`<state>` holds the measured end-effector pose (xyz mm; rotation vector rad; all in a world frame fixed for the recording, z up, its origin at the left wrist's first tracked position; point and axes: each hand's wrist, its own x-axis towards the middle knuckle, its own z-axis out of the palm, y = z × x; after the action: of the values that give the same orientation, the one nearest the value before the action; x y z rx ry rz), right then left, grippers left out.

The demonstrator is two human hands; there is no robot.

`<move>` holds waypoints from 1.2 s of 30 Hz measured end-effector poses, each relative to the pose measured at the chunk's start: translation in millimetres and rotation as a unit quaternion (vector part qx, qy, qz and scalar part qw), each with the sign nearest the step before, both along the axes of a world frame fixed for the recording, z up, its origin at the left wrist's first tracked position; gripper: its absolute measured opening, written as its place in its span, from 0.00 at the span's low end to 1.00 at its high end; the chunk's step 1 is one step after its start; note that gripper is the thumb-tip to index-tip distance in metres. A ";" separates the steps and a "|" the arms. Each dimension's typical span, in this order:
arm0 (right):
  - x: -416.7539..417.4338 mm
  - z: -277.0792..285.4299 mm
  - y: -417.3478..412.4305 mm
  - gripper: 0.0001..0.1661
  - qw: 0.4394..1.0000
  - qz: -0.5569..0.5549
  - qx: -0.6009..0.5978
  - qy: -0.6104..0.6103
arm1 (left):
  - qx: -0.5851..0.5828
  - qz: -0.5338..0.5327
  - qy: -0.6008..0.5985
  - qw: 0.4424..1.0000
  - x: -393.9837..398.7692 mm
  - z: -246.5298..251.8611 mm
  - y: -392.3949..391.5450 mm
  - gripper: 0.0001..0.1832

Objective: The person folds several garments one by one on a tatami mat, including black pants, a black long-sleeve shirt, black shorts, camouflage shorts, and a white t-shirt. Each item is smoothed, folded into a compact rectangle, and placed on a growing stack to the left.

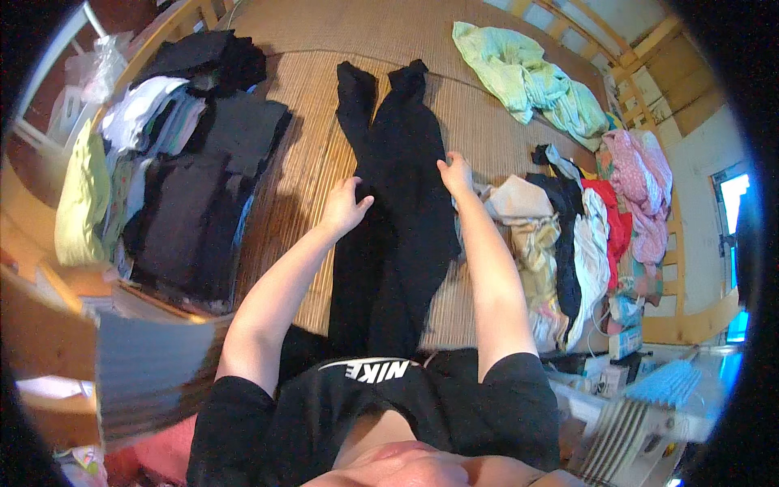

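A long black garment [401, 201], likely trousers, is spread lengthwise on a slatted mat [304, 182] before me. Two narrow parts point away from me at its far end, and its near end reaches my body. My left hand [348, 207] is at its left edge, thumb and fingers apart, with nothing seen between them. Opposite, my right hand [456, 175] touches the right edge with its fingertips. Whether cloth is pinched there cannot be made out.
Folded dark clothes [179, 213] and lighter folded clothes [152, 115] are stacked at left. At right lie loose clothes [535, 237], a red cloth [616, 225] and a pink cloth [639, 189]. A pale green cloth [529, 79] lies beyond, near a wooden rail [648, 45].
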<state>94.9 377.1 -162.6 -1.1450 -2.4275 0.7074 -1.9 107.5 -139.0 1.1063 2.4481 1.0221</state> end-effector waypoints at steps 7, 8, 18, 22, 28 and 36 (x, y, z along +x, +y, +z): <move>-89.3 -21.2 54.1 0.30 0.890 0.091 -0.426 0.134 | 0.115 0.094 -0.191 0.970 -39.4 -48.3 64.1 0.31; -103.2 8.1 14.3 0.29 0.821 0.132 -0.508 0.223 | 0.110 0.104 -0.231 0.961 -49.8 -47.4 52.4 0.29; -49.5 57.8 -215.3 0.30 0.829 0.555 -0.030 -0.067 | 0.433 0.113 -0.651 0.613 -97.7 -0.1 -13.0 0.32; -45.4 64.4 -152.2 0.22 0.899 0.376 -0.208 -0.083 | 0.442 0.085 -0.686 0.572 -105.1 15.8 -32.6 0.19; -43.6 6.8 -110.4 0.51 0.941 0.318 0.101 -0.048 | 0.596 0.005 -0.595 0.539 -109.9 43.2 -29.6 0.19; -30.9 -15.9 -44.1 0.16 0.917 0.045 -0.386 0.085 | -0.118 0.133 0.061 0.982 -109.1 38.8 -7.4 0.25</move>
<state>64.0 333.0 -178.5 -1.1492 -2.0890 1.8176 -111.0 100.2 -100.2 0.8040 2.7840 0.7220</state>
